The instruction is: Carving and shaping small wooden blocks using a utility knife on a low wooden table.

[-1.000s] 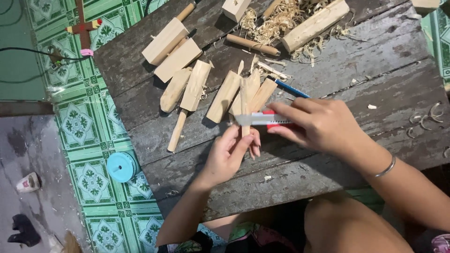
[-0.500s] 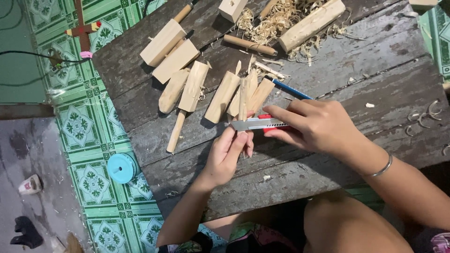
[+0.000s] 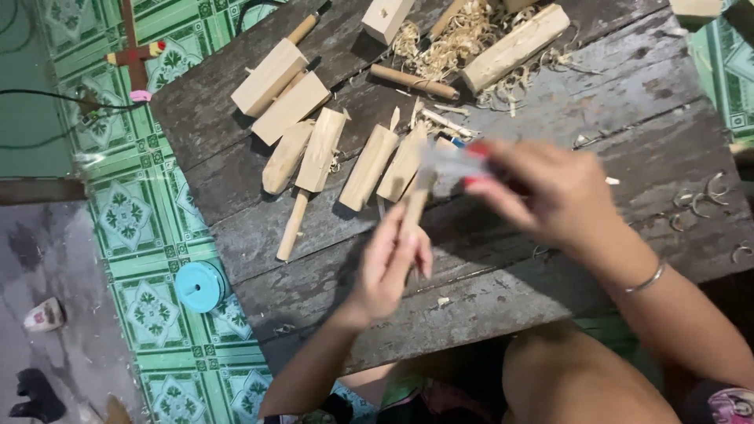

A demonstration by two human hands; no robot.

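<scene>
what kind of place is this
Likely a small home woodcarving spot: a rough plank table set over green patterned floor tiles, strewn with carved wooden blocks and wood shavings, where the left hand holds a stick.

- A thin, pale wooden stick (image 3: 414, 206), roughly whittled, stands slightly tilted above the dark plank table, its lower end pinched in the left hand's fingers.
- A red-and-silver utility knife (image 3: 455, 162), motion-blurred, lies almost level in the right hand, its blade end meeting the stick's upper end.
</scene>
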